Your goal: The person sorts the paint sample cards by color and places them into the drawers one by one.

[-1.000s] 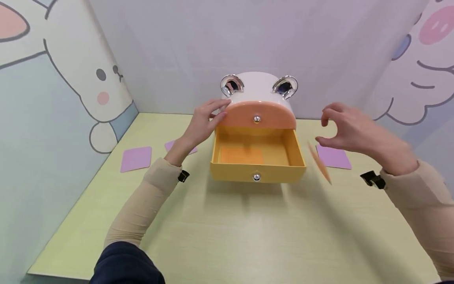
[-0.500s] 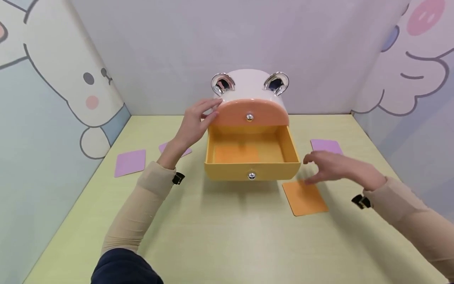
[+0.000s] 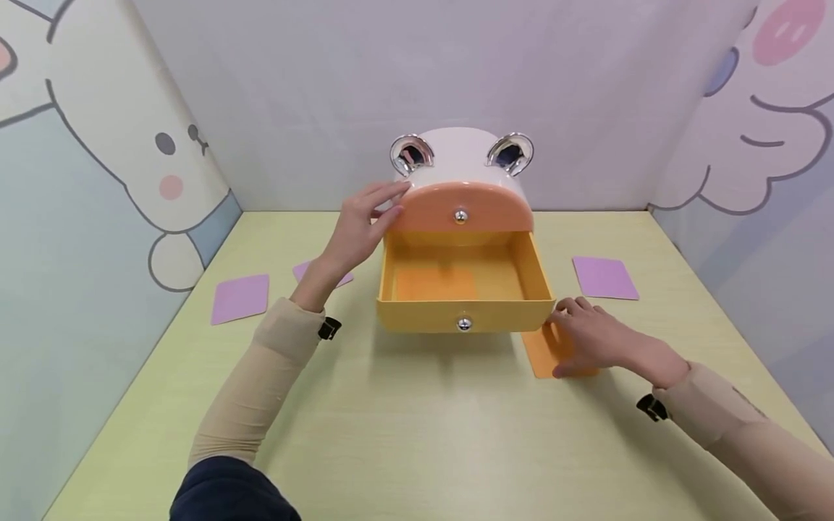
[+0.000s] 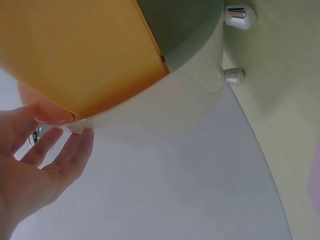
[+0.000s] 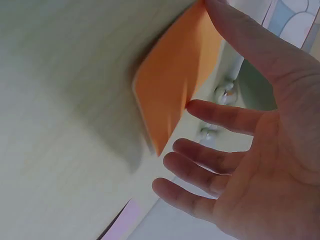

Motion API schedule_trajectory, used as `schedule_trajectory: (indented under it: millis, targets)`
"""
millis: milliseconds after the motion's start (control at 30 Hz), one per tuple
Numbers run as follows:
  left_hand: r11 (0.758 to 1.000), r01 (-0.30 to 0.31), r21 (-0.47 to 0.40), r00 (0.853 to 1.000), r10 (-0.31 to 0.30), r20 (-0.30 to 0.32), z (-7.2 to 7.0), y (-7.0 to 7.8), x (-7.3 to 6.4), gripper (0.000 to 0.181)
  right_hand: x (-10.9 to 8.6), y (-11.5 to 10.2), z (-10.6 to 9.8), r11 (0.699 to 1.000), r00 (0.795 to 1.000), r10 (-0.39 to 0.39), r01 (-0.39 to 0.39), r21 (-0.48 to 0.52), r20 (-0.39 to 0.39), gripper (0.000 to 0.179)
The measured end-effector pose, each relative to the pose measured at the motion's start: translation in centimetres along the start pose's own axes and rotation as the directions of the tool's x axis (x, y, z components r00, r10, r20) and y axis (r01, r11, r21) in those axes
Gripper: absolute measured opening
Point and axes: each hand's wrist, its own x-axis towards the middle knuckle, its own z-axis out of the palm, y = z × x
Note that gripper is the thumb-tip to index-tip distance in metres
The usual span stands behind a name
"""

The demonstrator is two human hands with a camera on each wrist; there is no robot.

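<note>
A small white drawer box with silver ears stands at the back of the table. Its orange upper drawer is closed, and its yellow lower drawer is pulled out with an orange card lying inside. My left hand holds the box's upper left edge, thumb at the front and fingers on the white side. Right of the drawer, my right hand reaches over another orange card on the table. In the right wrist view, thumb and forefinger pinch that card at its edges; the other fingers are spread.
Two purple cards lie on the left, one farther out and one partly behind my left wrist. A third purple card lies on the right. Walls with cartoon figures enclose the table at the back and sides.
The orange card, first upright in the air beside the drawer, now lies on the table. My right hand has come down and inward onto it. The left hand keeps its place on the box.
</note>
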Motion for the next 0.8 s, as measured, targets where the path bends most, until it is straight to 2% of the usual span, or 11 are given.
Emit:
schedule_trajectory:
  millis: [267, 433, 533, 633, 700, 800]
  targets:
    - [1.000, -0.004, -0.004, 1.000, 0.004, 0.004, 0.0, 0.2, 0.0, 0.037, 2.3, 3.3, 0.0, 0.997, 0.998, 0.051, -0.049, 0.054, -0.029, 0.066]
    - [1.000, -0.011, 0.000, 1.000, 0.011, -0.001, -0.1, 0.2, -0.1, 0.037, 3.3, 4.6, -0.5, 0.997, 0.998, 0.041, -0.038, 0.075, -0.043, 0.079]
    - [1.000, -0.019, 0.002, 1.000, 0.019, -0.005, -0.2, 0.3, -0.1, 0.037, 3.5, 4.7, -1.2, 0.993, 0.999, 0.043, -0.042, 0.113, -0.002, 0.094]
    - [1.000, -0.026, 0.006, 1.000, 0.026, -0.007, -0.2, 0.3, -0.1, 0.037, 3.5, 4.6, -1.8, 0.990, 0.996, 0.057, -0.065, 0.122, 0.072, 0.102]
    - [1.000, -0.026, 0.007, 1.000, 0.026, -0.005, -0.2, 0.3, -0.1, 0.037, 3.4, 4.5, -2.0, 0.990, 0.992, 0.068, -0.081, 0.117, 0.107, 0.102]
    - [1.000, -0.023, 0.010, 1.000, 0.023, -0.005, -0.2, 0.3, -0.1, 0.037, 3.3, 4.5, -2.0, 0.993, 0.991, 0.064, -0.075, 0.093, 0.114, 0.098]
